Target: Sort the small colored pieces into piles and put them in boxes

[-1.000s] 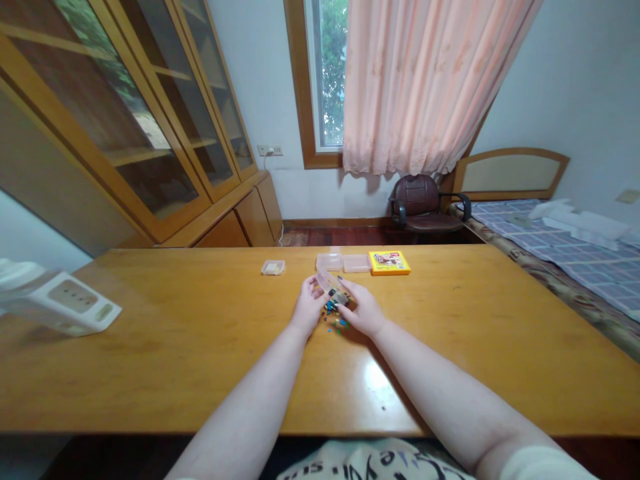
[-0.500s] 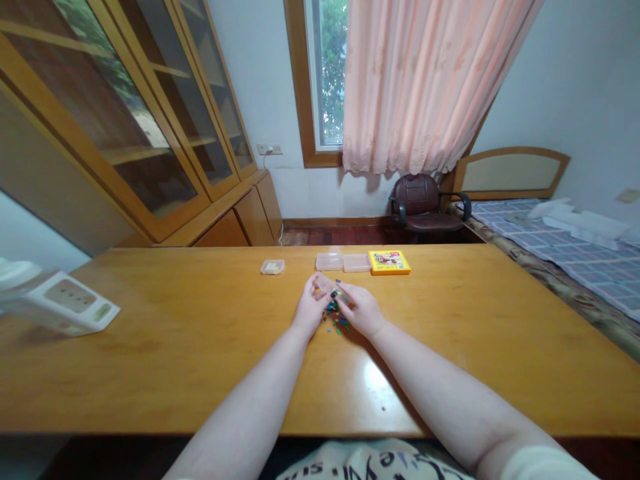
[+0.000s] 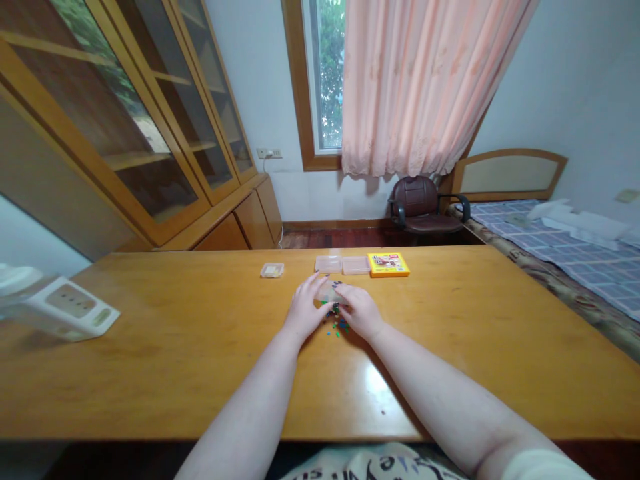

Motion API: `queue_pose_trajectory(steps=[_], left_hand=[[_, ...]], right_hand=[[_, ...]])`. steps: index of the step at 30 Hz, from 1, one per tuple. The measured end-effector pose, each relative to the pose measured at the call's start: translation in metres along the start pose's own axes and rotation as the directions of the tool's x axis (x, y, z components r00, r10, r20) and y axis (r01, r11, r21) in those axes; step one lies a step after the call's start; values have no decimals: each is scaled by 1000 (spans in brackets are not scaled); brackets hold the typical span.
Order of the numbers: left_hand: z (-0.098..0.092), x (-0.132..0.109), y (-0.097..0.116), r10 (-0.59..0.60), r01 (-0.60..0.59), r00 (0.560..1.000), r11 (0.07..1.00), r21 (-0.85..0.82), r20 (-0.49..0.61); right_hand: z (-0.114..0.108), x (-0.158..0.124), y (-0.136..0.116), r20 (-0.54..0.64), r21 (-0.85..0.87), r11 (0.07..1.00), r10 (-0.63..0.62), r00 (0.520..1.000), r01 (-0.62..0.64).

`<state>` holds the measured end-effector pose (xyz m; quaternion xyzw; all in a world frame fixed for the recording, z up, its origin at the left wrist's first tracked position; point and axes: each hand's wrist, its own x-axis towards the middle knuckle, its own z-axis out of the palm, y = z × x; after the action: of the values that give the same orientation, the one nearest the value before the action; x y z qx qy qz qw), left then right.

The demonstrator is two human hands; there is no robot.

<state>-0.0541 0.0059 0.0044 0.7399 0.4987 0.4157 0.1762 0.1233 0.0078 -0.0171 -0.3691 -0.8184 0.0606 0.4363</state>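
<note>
Between my hands is a small clear plastic box [image 3: 328, 291], held low over the table. My left hand [image 3: 306, 305] grips its left side, with fingers over the far edge and the thumb at the near side. My right hand [image 3: 362, 309] closes on its right end, fingertips on top. Just below and in front of the box lies a loose heap of tiny blue, green and dark pieces [image 3: 342, 325], partly hidden by the hands and the box. What is inside the box cannot be made out.
Beyond my hands lie an open clear plastic case [image 3: 355, 266], a yellow box [image 3: 389, 265] and a small clear container [image 3: 272, 270]. A white appliance [image 3: 75, 308] stands at the left of the wooden table [image 3: 190, 373]. A reddish-brown chair [image 3: 417, 207] is behind the table.
The clear box has gone from tilted to flatter. My left hand has shifted its fingers over the far edge, and my right fingers have moved onto its top.
</note>
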Motion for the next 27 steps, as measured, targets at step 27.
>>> queue_pose_trajectory(steps=[27], left_hand=[[-60,97,-126,-63,-86,959,865,494,277]], right_hand=[[-8,-5,5,-88,60,991,124,988,-119]])
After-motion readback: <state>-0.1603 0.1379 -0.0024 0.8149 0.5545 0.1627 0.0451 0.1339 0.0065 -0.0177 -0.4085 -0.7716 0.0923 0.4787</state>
